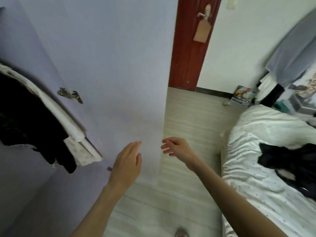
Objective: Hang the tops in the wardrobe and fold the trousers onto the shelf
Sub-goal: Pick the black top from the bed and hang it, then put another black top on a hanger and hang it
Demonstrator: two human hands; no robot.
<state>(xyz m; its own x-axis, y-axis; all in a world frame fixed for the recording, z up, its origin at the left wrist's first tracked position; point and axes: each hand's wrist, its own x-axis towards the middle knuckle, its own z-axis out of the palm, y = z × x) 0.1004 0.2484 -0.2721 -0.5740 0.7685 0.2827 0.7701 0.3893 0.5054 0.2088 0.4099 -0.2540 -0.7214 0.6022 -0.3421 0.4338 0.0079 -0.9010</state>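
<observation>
Two dark garments show: one black piece (30,120) hangs over the edge of a white shelf (75,134) inside the wardrobe at the left, its lower end drooping below the shelf; the other, a dark heap of clothing (289,156), lies crumpled on the white dotted bedcover (253,168) at the right, well apart from the first. Whether either is a top or trousers cannot be told from the blurred view. Between them stands the pale lilac wardrobe door (111,65), swung open, with a metal hinge (70,95) on its inner face. The left hand (127,164) reaches toward the door's lower part, fingers straight and together, holding nothing. The right hand (176,147) hovers just past the door's free edge, fingers loosely spread and slightly bent, also holding nothing. Beyond lie a pale striped floor (191,120), a red-brown room door (191,48) with a tan tag (202,32) hung on its handle, and a white wall (239,48).
</observation>
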